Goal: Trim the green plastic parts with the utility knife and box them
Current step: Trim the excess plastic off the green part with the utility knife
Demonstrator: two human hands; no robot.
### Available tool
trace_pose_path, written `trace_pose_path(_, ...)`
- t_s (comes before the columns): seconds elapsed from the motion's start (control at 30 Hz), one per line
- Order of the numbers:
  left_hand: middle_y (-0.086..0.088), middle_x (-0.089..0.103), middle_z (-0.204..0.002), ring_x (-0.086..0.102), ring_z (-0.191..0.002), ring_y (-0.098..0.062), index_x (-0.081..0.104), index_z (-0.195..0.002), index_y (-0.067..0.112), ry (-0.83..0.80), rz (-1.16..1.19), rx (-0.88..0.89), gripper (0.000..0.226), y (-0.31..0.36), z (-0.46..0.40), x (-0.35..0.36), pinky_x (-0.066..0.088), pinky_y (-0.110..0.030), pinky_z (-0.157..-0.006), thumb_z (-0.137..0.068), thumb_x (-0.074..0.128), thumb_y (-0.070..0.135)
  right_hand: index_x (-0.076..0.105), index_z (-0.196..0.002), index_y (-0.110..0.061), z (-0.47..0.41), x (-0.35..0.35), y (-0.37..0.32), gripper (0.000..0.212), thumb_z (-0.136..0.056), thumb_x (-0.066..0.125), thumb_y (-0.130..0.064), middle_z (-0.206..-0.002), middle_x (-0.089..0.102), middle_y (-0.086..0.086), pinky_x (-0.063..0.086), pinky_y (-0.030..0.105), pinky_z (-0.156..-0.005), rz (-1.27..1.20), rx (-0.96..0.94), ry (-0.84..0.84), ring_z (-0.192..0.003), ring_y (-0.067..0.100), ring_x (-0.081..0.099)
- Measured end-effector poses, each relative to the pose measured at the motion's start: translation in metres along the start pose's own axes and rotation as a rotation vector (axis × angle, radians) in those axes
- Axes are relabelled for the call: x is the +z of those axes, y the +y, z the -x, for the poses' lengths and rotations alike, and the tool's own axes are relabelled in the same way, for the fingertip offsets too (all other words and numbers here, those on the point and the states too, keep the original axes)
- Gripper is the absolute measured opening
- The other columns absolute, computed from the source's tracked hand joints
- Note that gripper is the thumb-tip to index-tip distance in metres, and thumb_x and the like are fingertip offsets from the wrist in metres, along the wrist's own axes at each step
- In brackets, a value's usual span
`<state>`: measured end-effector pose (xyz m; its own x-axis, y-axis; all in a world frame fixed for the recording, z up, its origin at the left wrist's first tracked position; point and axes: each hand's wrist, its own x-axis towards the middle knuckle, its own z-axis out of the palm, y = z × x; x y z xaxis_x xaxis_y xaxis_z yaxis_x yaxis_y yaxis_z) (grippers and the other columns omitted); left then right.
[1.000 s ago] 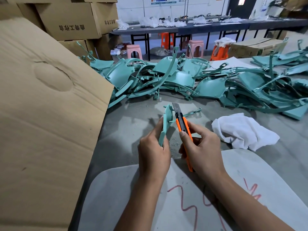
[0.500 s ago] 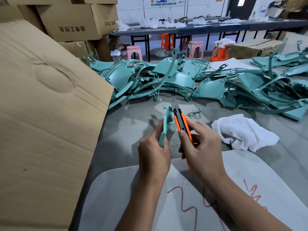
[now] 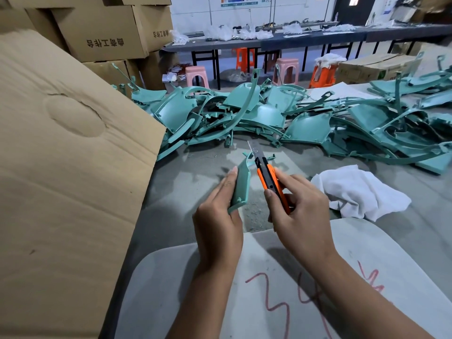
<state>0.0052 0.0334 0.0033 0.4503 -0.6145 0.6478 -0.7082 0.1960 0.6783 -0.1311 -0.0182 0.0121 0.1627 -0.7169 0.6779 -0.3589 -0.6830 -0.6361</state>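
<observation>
Between both hands, left hand (image 3: 217,216) grips green part (image 3: 241,184), beside knife (image 3: 269,178).

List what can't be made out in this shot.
- Head view: box interior, hidden by its flap, cut off at the left edge.
- Knife handle end, covered by the right hand.
- Lower end of the green part, behind the left hand.
- Whether the blade touches the part: cannot tell.
- Wall posters: too small, cropped at the top.
</observation>
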Motion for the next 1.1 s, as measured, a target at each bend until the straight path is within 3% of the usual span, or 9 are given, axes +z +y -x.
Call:
trace_pose_path(0.17,0.009,0.066,-0.133,0.06,-0.126,-0.001,0.064,-0.136,0.016,0.027,0.1,-0.01,0.071,-0.011,-0.008,-0.005,0.054,-0.034,-0.104,-0.079,0.055,-0.026,0.062,-0.142,-0.017,-0.008,-0.015,0.016,0.044,-0.099,0.07,-0.016,-0.109,0.06,-0.014,0.058,0.043,-0.072,-0.15,-0.082,-0.094,-0.084,0.018,0.068)
trace_pose_path(0.27,0.017,0.065,-0.124,0.062,-0.121,0.003,0.059,-0.133,0.022,0.048,0.152,-0.071,0.069,-0.018,-0.012,-0.008,0.053,-0.032,-0.103,-0.081,0.058,-0.024,0.064,-0.14,-0.017,-0.012,-0.023,0.022,0.04,-0.101,0.067,-0.008,-0.108,0.068,-0.008,0.058,0.042,-0.072,-0.242,-0.103,-0.126,-0.084,0.021,0.069)
trace_pose_path(0.33,0.029,0.063,-0.118,0.062,-0.117,0.008,0.057,-0.131,0.02,0.055,0.175,-0.071,0.065,-0.022,-0.015,-0.01,0.052,-0.022,-0.102,-0.083,0.059,-0.023,0.068,-0.136,-0.019,-0.011,-0.023,0.021,0.035,-0.102,0.065,-0.012,-0.104,0.072,-0.012,0.056,0.032,-0.068,-0.252,-0.148,-0.157,-0.078,0.016,0.07)
trace_pose_path(0.4,0.035,0.059,-0.116,0.065,-0.117,-0.002,0.061,-0.129,0.02,0.043,0.156,-0.033,0.062,-0.026,-0.018,-0.014,0.049,-0.019,-0.102,-0.083,0.061,-0.022,0.071,-0.132,-0.019,-0.01,-0.019,0.02,0.033,-0.1,0.067,-0.013,-0.103,0.073,-0.021,0.05,0.014,-0.07,-0.219,-0.168,-0.168,-0.079,0.002,0.069)
trace_pose_path(0.47,0.032,0.059,-0.119,0.064,-0.122,-0.013,0.069,-0.126,0.018,0.012,0.107,0.013,0.063,-0.031,-0.02,-0.017,0.048,-0.029,-0.107,-0.08,0.061,-0.025,0.071,-0.132,-0.02,-0.01,-0.015,0.023,0.035,-0.099,0.069,-0.01,-0.098,0.072,-0.022,0.045,0.01,-0.07,-0.141,-0.136,-0.132,-0.077,-0.002,0.066)
trace_pose_path(0.6,0.034,0.054,-0.12,0.061,-0.124,-0.018,0.07,-0.126,0.014,0.012,0.04,0.052,0.062,-0.03,-0.022,-0.022,0.047,-0.032,-0.108,-0.079,0.061,-0.026,0.074,-0.129,-0.019,-0.014,-0.021,0.036,0.035,-0.096,0.072,-0.007,-0.088,0.072,-0.009,0.05,0.026,-0.063,0.038,-0.084,0.027,-0.071,0.004,0.062)
trace_pose_path(0.77,0.004,0.072,-0.122,0.063,-0.119,-0.023,0.072,-0.124,0.011,0.021,-0.005,0.153,0.034,-0.025,-0.022,-0.021,0.052,-0.038,-0.101,-0.092,0.061,0.006,0.072,-0.13,-0.014,-0.012,-0.02,0.028,0.031,-0.1,0.067,-0.013,-0.086,0.066,-0.012,0.043,0.02,-0.057,-0.062,-0.26,-0.027,-0.066,0.009,0.058)
trace_pose_path(0.93,-0.001,0.072,-0.123,0.062,-0.121,-0.027,0.072,-0.124,0.008,0.086,-0.093,0.164,0.043,-0.03,-0.021,-0.024,0.05,-0.054,-0.099,-0.086,0.07,-0.013,0.072,-0.131,-0.019,-0.013,-0.021,0.036,0.034,-0.098,0.069,-0.009,-0.085,0.068,-0.006,0.049,0.037,-0.051,0.106,-0.2,0.029,-0.061,0.017,0.058)
trace_pose_path(1.1,0.001,0.071,-0.124,0.058,-0.126,-0.026,0.072,-0.124,0.01,0.104,-0.14,0.18,0.038,-0.023,-0.02,-0.025,0.045,-0.055,-0.103,-0.09,0.069,-0.006,0.072,-0.13,-0.015,-0.011,-0.02,0.032,0.031,-0.1,0.066,-0.013,-0.093,0.067,-0.017,0.04,0.014,-0.06,-0.09,-0.302,-0.068,-0.069,0.004,0.06)
